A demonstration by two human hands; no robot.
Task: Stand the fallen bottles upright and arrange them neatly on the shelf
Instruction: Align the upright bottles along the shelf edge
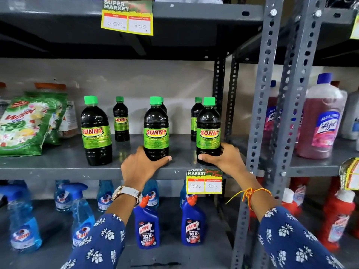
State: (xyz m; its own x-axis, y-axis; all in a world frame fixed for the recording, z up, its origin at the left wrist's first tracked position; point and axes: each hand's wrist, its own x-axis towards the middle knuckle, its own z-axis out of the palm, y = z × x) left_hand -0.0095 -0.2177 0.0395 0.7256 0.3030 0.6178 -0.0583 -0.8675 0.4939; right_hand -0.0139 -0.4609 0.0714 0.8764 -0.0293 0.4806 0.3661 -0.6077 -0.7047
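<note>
Several dark Sunny bottles with green caps stand upright on the grey middle shelf (58, 167). My left hand (141, 164) grips the base of the front middle bottle (156, 129). My right hand (223, 157) grips the base of the front right bottle (208, 131), close to the shelf post. A third front bottle (96, 131) stands free at the left. Three more bottles stand behind: one at back left (121, 119), one mostly hidden behind the middle bottle (164, 106), one behind the right bottle (195, 117).
A green detergent bag (29, 123) leans at the shelf's left. Perforated grey posts (260, 113) bound the right side, with pink Lizol bottles (322, 117) beyond. Blue spray bottles (23, 220) and Harpic bottles (147, 226) fill the lower shelf. A yellow price tag (204, 183) hangs off the shelf edge.
</note>
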